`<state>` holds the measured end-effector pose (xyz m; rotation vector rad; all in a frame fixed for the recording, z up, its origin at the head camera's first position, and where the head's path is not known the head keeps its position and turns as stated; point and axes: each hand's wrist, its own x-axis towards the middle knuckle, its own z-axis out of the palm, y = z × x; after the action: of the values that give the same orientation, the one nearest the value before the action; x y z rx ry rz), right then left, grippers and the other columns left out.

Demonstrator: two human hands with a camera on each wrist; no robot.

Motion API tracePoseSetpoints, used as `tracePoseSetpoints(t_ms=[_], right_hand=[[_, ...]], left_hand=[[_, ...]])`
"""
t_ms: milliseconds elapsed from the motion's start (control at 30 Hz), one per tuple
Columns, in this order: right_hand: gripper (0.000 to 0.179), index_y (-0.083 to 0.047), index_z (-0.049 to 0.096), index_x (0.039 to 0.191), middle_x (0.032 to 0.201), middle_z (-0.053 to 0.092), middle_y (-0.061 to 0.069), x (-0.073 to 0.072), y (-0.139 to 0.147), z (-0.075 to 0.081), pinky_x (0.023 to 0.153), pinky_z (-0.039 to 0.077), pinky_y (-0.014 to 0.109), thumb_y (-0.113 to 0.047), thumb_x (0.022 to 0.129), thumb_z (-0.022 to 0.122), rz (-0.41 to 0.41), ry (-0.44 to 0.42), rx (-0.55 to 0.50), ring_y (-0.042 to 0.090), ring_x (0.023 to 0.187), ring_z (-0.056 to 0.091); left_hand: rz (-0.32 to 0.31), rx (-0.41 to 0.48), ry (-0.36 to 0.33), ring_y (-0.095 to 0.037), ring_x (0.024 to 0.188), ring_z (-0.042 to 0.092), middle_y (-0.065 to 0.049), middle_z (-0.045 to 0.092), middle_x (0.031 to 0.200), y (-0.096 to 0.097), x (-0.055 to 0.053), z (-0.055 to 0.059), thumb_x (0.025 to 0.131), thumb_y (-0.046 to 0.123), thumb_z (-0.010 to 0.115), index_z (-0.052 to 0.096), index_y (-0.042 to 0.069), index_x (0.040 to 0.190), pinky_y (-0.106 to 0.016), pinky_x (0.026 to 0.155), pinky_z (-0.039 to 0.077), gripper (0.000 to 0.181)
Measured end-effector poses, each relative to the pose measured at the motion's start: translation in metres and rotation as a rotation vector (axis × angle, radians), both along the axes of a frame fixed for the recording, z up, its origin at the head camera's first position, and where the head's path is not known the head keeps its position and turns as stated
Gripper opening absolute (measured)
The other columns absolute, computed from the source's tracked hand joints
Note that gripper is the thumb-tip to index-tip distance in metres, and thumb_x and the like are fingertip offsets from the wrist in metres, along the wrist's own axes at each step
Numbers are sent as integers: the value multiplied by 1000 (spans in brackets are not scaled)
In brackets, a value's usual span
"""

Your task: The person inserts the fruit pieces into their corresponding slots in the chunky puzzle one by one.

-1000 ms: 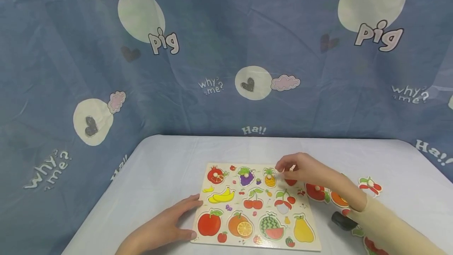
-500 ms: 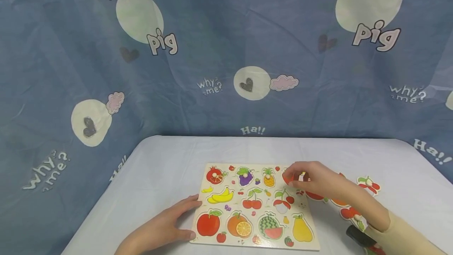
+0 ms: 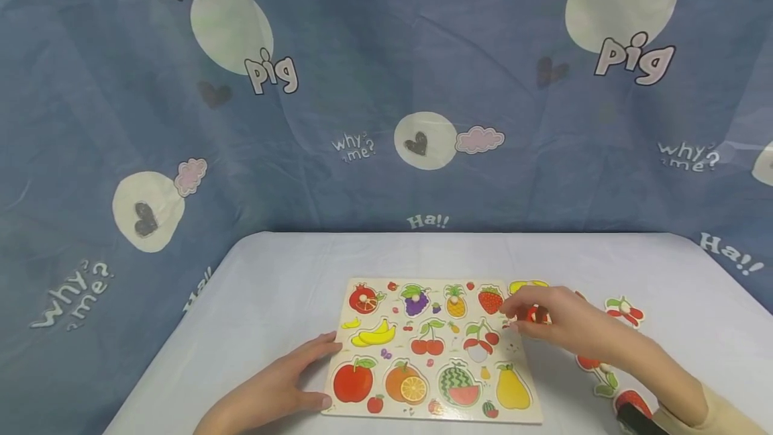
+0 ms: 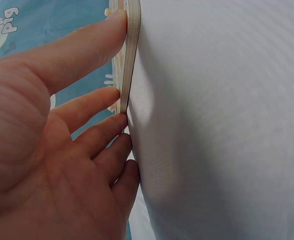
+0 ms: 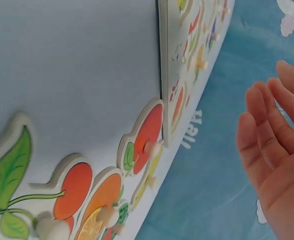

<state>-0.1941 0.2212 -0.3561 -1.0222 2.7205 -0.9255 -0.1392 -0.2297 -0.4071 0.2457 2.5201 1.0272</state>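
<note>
Board (image 3: 350, 410) of pale fruit-printed wood, lower centre: stiff and light, we judge; left hand (image 3: 288, 376) touches its rim (image 4: 132, 50), thumb and forefinger apart. Right hand (image 3: 561, 319), fingers loosely bent, holds nothing beside a flat red fruit piece (image 5: 149, 126), lower right, which we would lift by its pale peg (image 5: 152, 148).

Puzzle bd (image 3: 521, 416) on tbl (image 3: 374, 257), L hand (image 3: 280, 376) at its L edge, R hand (image 3: 552, 315) nr its R edge; loose pcs (image 3: 634, 315) R of bd, cloth (image 3: 362, 86) behind tbl.

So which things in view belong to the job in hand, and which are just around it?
Job:
- puzzle board
- loose fruit pieces
- left hand, touching the board
- right hand, near loose pieces

Just around:
- white table
- patterned curtain
</note>
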Motion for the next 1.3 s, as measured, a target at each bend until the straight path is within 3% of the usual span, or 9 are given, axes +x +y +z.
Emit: tracePoseSetpoints(t_ms=[267, 600, 933, 1300], right_hand=[[16, -24, 68, 106, 90, 64, -12, 14, 12, -2, 66, 51, 25, -21, 91, 72, 26, 78, -25, 3, 82, 56], [13, -28, 70, 104, 91, 62, -17, 32, 32, -4, 69, 52, 24, -30, 91, 72, -76, -19, 8, 5, 82, 56], [17, -27, 68, 101, 90, 64, -15, 46, 47, -14, 64, 52, 22, -19, 88, 76, -16, 114, -74, 2, 79, 57], [15, -24, 69, 104, 94, 67, -12, 57, 63, -21, 63, 51, 22, -27, 89, 74, -96, -75, -33, 4, 79, 56]], left_hand=[[19, -26, -8, -33, 132, 39, -7, 37, 155, 0, -1, -1, 72, 34, 85, 51, 25, 143, -66, 103, 35, 79], [17, -44, 1, -34, 134, 37, -8, 38, 154, 1, -1, 0, 72, 35, 85, 52, 24, 142, -66, 104, 33, 79], [-1, -34, 12, -34, 134, 38, -7, 38, 154, 1, -1, -1, 72, 37, 85, 52, 25, 142, -66, 104, 33, 79], [2, -56, 21, -33, 132, 39, -8, 38, 154, 2, -1, -1, 72, 33, 85, 51, 24, 143, -64, 102, 38, 80]])
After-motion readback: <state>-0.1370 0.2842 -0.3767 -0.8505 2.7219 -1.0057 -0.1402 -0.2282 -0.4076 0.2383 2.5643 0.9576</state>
